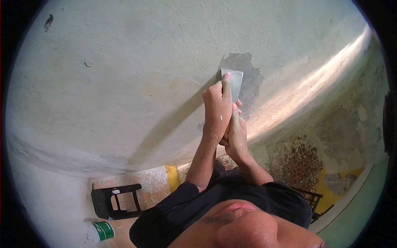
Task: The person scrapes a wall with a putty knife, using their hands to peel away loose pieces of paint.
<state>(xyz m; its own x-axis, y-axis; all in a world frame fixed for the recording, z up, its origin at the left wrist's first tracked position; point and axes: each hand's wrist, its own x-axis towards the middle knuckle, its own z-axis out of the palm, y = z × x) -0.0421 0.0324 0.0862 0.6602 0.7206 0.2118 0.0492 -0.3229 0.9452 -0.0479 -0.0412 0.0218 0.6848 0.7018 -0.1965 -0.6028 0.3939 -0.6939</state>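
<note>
A putty knife [236, 77] with a wide metal blade lies against the wall [165, 49], over a grey patch [250, 78] where the paint is gone. My left hand [218, 103] is closed around the tool, its thumb stretched up along the blade. Just below and to the right, my right hand [236, 134] is wrapped around the handle end, which the fingers mostly hide. Pale flecks dot both hands and forearms. Fine cracks and wrinkles run through the pale paint around the patch.
At lower left on the floor stand a black stool or frame [118, 201] and a white bucket with a green label [99, 231]. Another dark frame [308, 198] is behind my right side. Paint scraps [157, 182] litter the tiled floor [295, 159]. Sunlight crosses the wall at right.
</note>
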